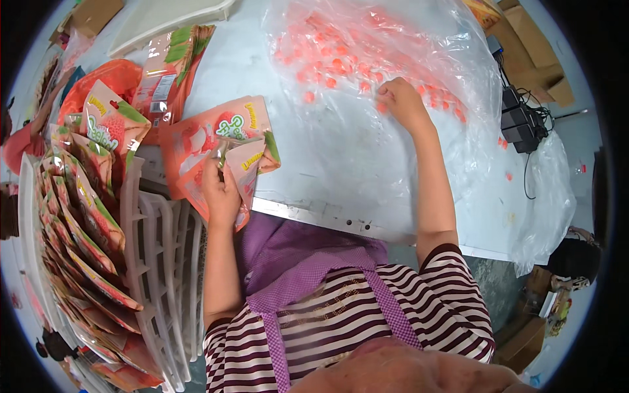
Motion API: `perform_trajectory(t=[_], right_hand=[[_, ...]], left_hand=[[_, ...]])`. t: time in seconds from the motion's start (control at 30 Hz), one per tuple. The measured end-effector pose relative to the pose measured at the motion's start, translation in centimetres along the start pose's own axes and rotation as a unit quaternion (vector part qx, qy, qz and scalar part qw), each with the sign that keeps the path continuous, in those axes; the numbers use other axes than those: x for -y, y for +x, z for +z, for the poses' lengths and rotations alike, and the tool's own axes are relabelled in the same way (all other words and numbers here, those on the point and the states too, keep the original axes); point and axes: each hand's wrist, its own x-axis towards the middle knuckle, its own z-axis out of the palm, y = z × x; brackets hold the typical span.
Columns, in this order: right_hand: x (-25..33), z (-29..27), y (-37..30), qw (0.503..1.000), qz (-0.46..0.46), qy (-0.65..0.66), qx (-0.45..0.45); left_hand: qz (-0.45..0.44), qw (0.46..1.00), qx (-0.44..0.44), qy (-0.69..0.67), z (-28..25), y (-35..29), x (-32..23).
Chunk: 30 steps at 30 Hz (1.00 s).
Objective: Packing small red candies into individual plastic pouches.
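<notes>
My left hand [223, 190] is closed round a printed snack pouch [246, 171] with a green and pink strawberry design, held near the table's front edge. Beneath and beside it lie more flat pouches [190, 141] of the same kind. My right hand [401, 101] reaches to the near edge of a spread of small red candies [354, 62] on clear plastic sheeting [341, 131]. Its fingers are curled together, and a red piece shows beside the fingertips. Whether that piece is gripped is hidden.
At left, a white crate [134, 242] holds rows of upright pouches [85, 216]. A stack of pouches [171, 72] and an orange-red bag [101, 82] lie behind. Black adapters with cables [524, 121] sit at right, near a cardboard box [524, 52]. A person's arm shows at far left.
</notes>
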Motion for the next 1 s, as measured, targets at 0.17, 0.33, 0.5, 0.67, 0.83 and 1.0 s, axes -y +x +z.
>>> perform_trajectory(t=[0.17,0.33,0.5,0.67,0.83,1.0], right_hand=[[-0.3,0.4,-3.1,0.997,-0.020,0.080,0.013],[1.5,1.8,-3.3,0.985,-0.111,0.112,-0.074],[-1.8,3.4,0.0,0.986,-0.110,0.120,-0.048],[-1.8,1.7,0.8,0.971,-0.050,0.224,0.063],[-2.0,1.0,0.8,0.959,-0.011,0.255,0.119],[-1.5,0.7,0.3,0.964,-0.033,0.232,0.125]], left_hand=[[0.020,1.000,-0.003,0.000,-0.1,0.1,0.0],[0.032,0.999,0.000,0.015,-0.1,0.2,0.3],[0.006,1.000,0.011,-0.018,0.0,0.1,-0.3],[0.009,1.000,0.011,0.004,-0.4,0.2,-0.3],[0.017,1.000,0.010,0.008,-0.2,0.3,0.1],[-0.017,0.999,0.021,-0.023,-0.3,0.2,0.1]])
